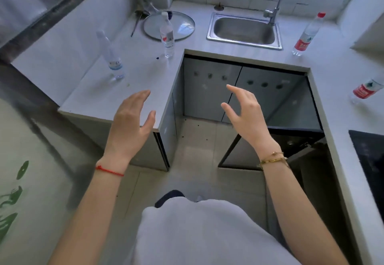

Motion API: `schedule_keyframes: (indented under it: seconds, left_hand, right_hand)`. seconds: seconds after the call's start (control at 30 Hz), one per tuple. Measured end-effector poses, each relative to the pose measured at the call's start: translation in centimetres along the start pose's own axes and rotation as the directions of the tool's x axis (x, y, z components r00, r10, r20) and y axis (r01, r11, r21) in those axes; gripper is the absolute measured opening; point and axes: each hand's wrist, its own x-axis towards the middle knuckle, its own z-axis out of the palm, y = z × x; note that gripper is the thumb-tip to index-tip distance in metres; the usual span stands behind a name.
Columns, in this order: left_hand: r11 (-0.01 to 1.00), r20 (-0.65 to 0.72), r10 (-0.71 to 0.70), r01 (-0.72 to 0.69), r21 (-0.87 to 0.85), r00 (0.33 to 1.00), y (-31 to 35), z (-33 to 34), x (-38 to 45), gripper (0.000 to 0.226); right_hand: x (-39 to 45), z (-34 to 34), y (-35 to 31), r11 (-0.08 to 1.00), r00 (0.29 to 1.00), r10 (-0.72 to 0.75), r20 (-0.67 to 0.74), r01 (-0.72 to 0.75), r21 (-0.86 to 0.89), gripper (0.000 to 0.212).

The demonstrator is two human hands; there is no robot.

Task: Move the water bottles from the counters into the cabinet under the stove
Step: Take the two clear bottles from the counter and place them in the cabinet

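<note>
Several water bottles stand on the grey U-shaped counter (245,57). On the left arm are a blue-label bottle (112,57) and a clear red-label bottle (167,35). On the right are a red-capped, red-label bottle (307,35) beside the sink and another red-label bottle (367,89), cut off by the frame edge. The black stove (369,160) sits at the right edge, and the cabinet door (241,154) below it hangs open. My left hand (131,123) hovers open over the left counter's near corner. My right hand (247,115) is open above the floor gap. Neither holds anything.
A steel sink (244,31) with a tall faucet (276,5) sits under the window. A glass pot lid (180,25) and a ladle (138,19) lie behind the left bottles. Closed cabinet doors (209,90) face me below the sink. Tiled floor (199,140) lies between the counters.
</note>
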Motion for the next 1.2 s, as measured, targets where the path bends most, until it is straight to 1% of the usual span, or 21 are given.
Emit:
schedule_keyframes:
  seconds: [0.2,0.4,0.57,0.7,0.83,1.0,1.2]
  left_hand:
    - [0.996,-0.026,-0.085,0.085,0.019,0.996,-1.8,1.9,7.5,0.050]
    - [0.982,-0.064,-0.176,0.180,0.053,0.982,-6.1,4.0,15.4,0.051]
    - [0.967,-0.130,-0.247,0.252,0.024,0.960,-9.2,4.8,22.3,0.049]
    - [0.955,-0.160,-0.291,0.296,0.014,0.943,-10.6,4.9,26.2,0.047]
    - [0.938,-0.184,-0.334,0.344,0.027,0.924,-11.4,4.8,28.6,0.048]
    - [0.922,-0.216,-0.369,0.385,0.037,0.904,-12.0,4.9,29.7,0.048]
    - [0.893,-0.287,-0.417,0.448,0.047,0.862,-12.5,5.1,30.6,0.047]
  right_hand:
    - [9.8,2.2,1.7,0.999,0.996,-0.035,0.081,0.032,0.033,0.049]
    - [20.0,6.4,3.0,0.995,0.986,-0.086,0.141,0.078,0.057,0.048]
    - [30.2,9.6,3.1,0.988,0.973,-0.141,0.182,0.125,0.093,0.047]
    - [36.3,11.5,2.7,0.983,0.964,-0.172,0.205,0.154,0.098,0.049]
    - [40.0,13.2,2.0,0.973,0.947,-0.222,0.231,0.199,0.118,0.050]
    - [42.4,15.1,1.4,0.960,0.922,-0.266,0.280,0.229,0.160,0.049]
    - [45.2,16.0,1.5,0.940,0.897,-0.331,0.293,0.285,0.190,0.049]
